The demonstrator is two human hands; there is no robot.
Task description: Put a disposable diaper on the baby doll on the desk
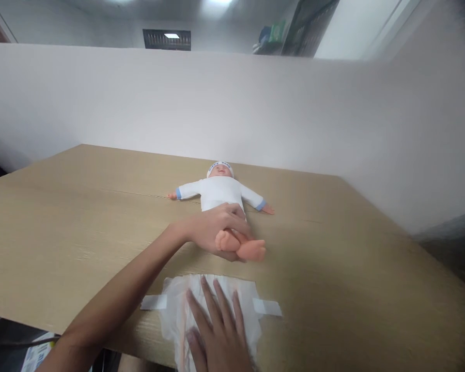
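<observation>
A baby doll (220, 192) in a white top with blue cuffs and a printed white headband lies on its back, arms spread, head toward the wall. My left hand (219, 227) is closed around the doll's lower legs, and its bare feet (251, 249) stick out past my fingers, crossed. Nearer to me an unfolded white diaper (170, 310) lies on the table, its two side tabs stretched outward. My right hand (222, 330) rests flat on the diaper, palm down with fingers apart. The doll's hips and upper legs are partly hidden behind my left hand.
The wooden table (333, 289) reaches back to a white partition wall (232, 103). Below the table's front left edge are a dark object and a printed label (36, 356), with a cable (19, 343) across them.
</observation>
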